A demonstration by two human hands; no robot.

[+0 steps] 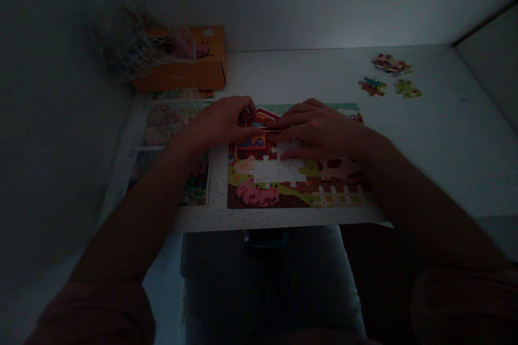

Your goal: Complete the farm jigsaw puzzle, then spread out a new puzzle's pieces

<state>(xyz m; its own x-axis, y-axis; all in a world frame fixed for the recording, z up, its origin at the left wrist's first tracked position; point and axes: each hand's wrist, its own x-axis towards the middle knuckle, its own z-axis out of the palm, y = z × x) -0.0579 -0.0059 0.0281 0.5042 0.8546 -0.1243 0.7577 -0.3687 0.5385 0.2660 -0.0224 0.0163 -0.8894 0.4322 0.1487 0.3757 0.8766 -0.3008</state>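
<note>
Dim room, weak light. White desk (421, 129) in corner, pale wall (307, 0) behind, shadowed wall (48, 108) left, grey panel (491, 64) right, pale floor (162, 302) below desk edge.

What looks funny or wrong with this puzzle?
The farm jigsaw puzzle has a bare white gap in its middle, where pieces are missing. Some loose puzzle pieces also lie away from it, off to the side on the white table.
</note>
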